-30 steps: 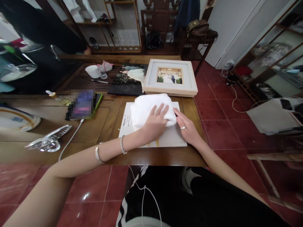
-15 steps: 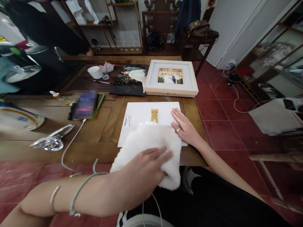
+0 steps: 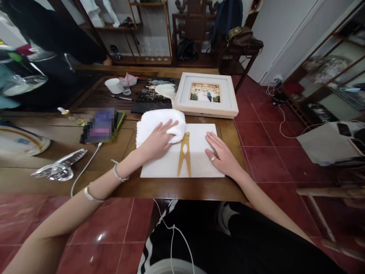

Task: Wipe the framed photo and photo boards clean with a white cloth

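Note:
A white rectangular panel (image 3: 165, 163) lies at the table's front edge, with a flat gold A-shaped piece (image 3: 186, 155) down its middle. My left hand (image 3: 159, 140) presses a fluffy white cloth (image 3: 151, 121) onto the panel's far left part, fingers over the bunched fabric. The cloth hangs past the panel's left and far edges, hiding that corner. My right hand (image 3: 221, 152) lies flat at the panel's right edge, fingers stretched out, a ring on one of them.
Behind the panel sit a light wooden picture frame (image 3: 207, 110) and a dark photo print (image 3: 151, 99). A white cup (image 3: 114, 86), a dropper bottle (image 3: 71, 116), a charging phone (image 3: 101, 125) and a silvery butterfly-shaped object (image 3: 59, 167) are on the left of the table (image 3: 182, 189).
My left hand has swept the white cloth from the near edge to the far left of the panel, baring the whole gold piece. My right hand has stayed in place.

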A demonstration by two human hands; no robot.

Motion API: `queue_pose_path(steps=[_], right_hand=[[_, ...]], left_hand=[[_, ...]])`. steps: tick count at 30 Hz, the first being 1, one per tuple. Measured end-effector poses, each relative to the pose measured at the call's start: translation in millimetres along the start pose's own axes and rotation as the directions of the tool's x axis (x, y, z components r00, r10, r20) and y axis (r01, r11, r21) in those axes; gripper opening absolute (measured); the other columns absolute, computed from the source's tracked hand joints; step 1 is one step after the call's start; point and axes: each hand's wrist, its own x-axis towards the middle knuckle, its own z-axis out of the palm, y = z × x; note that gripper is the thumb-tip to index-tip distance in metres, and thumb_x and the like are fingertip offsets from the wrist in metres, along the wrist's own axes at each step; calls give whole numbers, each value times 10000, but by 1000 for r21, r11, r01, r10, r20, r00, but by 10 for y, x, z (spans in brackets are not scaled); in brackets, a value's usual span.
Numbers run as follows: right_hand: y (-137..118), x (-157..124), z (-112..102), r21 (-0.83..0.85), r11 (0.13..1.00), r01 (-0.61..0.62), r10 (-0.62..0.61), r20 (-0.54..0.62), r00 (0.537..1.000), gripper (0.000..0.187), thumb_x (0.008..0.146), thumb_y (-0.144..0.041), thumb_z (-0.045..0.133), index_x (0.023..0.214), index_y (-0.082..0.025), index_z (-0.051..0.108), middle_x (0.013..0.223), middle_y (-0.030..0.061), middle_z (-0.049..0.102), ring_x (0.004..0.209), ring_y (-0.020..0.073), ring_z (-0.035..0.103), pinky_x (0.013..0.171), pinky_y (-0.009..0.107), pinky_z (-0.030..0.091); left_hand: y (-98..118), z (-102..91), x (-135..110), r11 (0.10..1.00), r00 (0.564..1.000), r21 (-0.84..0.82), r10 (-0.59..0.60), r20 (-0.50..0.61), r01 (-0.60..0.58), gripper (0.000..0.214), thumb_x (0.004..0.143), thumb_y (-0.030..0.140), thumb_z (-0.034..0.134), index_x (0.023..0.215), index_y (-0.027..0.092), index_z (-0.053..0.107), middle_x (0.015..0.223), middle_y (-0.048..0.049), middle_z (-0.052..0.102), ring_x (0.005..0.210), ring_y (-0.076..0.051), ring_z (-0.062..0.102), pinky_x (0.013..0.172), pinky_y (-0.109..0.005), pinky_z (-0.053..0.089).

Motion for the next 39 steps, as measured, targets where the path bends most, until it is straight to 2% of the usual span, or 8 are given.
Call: queue_pose_path(steps=[3, 9, 13, 17, 25, 29, 34, 39], right_hand=[[-14, -5, 2, -9, 1000, -5, 5, -1, 1000, 565, 956, -405, 391, 1472, -174, 368, 1554, 92, 334, 1468, 233, 233, 1199, 500, 228], [-10, -11, 18, -43, 999, -1, 1, -2, 1000, 576, 955, -368, 380, 1455, -81, 381, 1550, 123, 334, 1469, 226, 231, 1208, 453, 227], [9, -3, 35, -54, 998, 18, -19, -21, 1000, 569, 952, -367, 384, 1448, -88, 393, 1542, 128, 349, 1464, 227, 246, 1201, 466, 240], [9, -2, 34, -57, 998, 27, -28, -19, 999, 565, 953, -367, 383, 1446, -91, 398, 1539, 135, 353, 1462, 228, 250, 1199, 469, 243], [-3, -10, 12, -53, 998, 19, -20, -8, 1000, 557, 958, -376, 377, 1459, -133, 384, 1545, 111, 349, 1463, 222, 249, 1200, 478, 238], [1, -8, 14, -39, 999, 16, -17, -13, 1000, 553, 957, -374, 382, 1462, -151, 381, 1548, 102, 347, 1463, 225, 247, 1202, 480, 236], [-27, -8, 15, -38, 999, 2, -4, -35, 999, 551, 948, -359, 397, 1443, -118, 410, 1531, 116, 376, 1454, 223, 274, 1202, 454, 251], [-58, -7, 22, -32, 999, -19, 17, -64, 998, 531, 941, -348, 405, 1427, -138, 439, 1515, 105, 408, 1443, 218, 301, 1196, 448, 271]], left_hand=[[22, -54, -251, 1000, 998, -27, 15, 62, -13, 252, 800, 31, 472, 892, 112, 692, 1569, -125, 255, 1459, -341, 164, 1155, -589, 226], [599, -201, -1077, 982, 993, -188, 56, 105, -35, 298, 767, -26, 444, 686, 156, 665, 1572, -34, 268, 1470, -274, 162, 1187, -539, 204], [773, -241, -1354, 959, 996, -276, 79, 46, -63, 323, 755, -50, 417, 658, 162, 639, 1554, -25, 318, 1460, -238, 217, 1197, -504, 222], [588, -243, -1228, 957, 996, -277, 92, 16, -84, 338, 741, -64, 416, 717, 161, 667, 1528, -41, 373, 1452, -224, 243, 1192, -459, 266], [-191, -108, -410, 984, 999, -177, 33, 23, -28, 204, 830, 153, 480, 845, 132, 683, 1586, -105, 219, 1449, -294, 240, 1177, -476, 257], [-427, 0, -112, 992, 999, -123, 10, -51, -17, 281, 900, 255, 434, 981, 103, 656, 1539, -165, 318, 1446, -298, 244, 1157, -504, 273], [-397, 32, -144, 997, 997, -68, 28, -74, -33, 319, 888, 202, 394, 1030, 79, 652, 1495, -182, 390, 1445, -280, 252, 1156, -489, 283], [-2, -88, -554, 993, 997, -82, 83, 1, -83, 279, 811, 105, 437, 868, 127, 709, 1505, -127, 386, 1441, -266, 264, 1181, -465, 257]])
